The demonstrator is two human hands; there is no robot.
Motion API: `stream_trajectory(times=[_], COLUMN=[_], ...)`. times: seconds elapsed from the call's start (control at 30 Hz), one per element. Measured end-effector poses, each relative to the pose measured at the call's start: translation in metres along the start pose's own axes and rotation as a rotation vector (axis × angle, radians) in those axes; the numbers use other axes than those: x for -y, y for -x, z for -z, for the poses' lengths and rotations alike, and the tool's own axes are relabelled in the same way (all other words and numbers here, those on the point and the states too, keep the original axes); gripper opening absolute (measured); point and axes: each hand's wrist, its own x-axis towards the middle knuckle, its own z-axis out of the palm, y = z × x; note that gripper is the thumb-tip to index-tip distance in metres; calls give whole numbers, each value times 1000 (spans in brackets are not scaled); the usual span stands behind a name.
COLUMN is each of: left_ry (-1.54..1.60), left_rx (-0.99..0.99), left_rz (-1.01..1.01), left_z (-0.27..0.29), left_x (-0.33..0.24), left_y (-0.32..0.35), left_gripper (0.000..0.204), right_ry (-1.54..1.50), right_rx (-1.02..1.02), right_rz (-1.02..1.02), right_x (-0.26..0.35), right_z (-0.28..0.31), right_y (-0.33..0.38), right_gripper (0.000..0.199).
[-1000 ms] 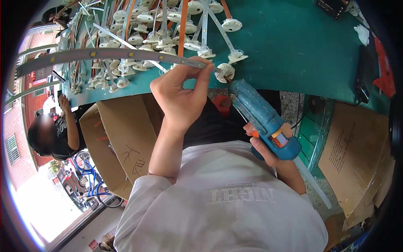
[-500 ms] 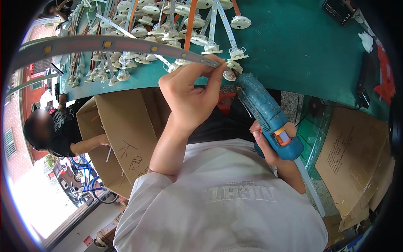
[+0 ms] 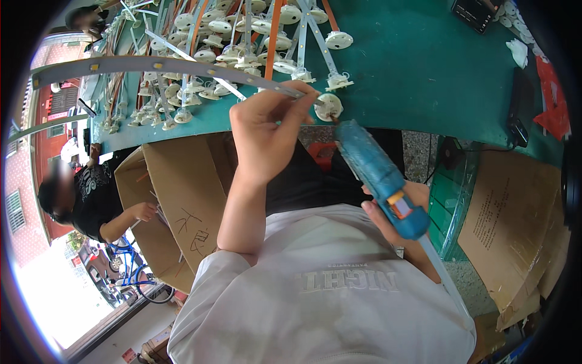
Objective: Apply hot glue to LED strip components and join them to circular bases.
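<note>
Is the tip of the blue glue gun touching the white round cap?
Touching. The head view shows the glue gun tip meeting the edge of the white round cap, no gap visible.

The left hand [image 3: 267, 133] pinches the end of a long LED strip [image 3: 151, 65] against a white disc [image 3: 328, 106] at the edge of the green table [image 3: 424, 79]. The right hand [image 3: 397, 215] grips a blue glue gun [image 3: 379, 176], nozzle touching that disc. More discs on strips [image 3: 242, 42] crowd the table. A cardboard box [image 3: 182, 194] stands below, beside another person [image 3: 91, 194].
</note>
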Motion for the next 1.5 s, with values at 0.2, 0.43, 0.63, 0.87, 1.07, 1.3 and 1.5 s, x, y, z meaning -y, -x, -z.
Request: stream_trajectory(times=[0.2,0.43,0.63,0.87,1.07,1.3,1.5], left_ry=[234,-54,-113,-131,-177,-171,-109], left_rx=[109,173,189,174,199,56,-280], left_rz=[-4,-100,-126,-142,-169,-155,-39], left_z=[14,14,14,10,12,34,133], left_x=[16,13,11,11,5,8,5], left_y=[-2,0,1,2,-2,12,29], left_gripper=[13,18,18,15,15,10,9], right_ry=[-262,-297,-136,-81,-27,18,-909], right_rx=[-20,-36,57,54,46,117,95], right_rz=[-17,-43,48,32,-74,-69,-97], right_x=[3,-4,-1,-1,18,28,-24], right_z=[2,-14,-10,-7,-1,2,61], right_y=[2,-9,-17,-13,-14,-6,-50], right_gripper=[22,15,10,11,14,13,42])
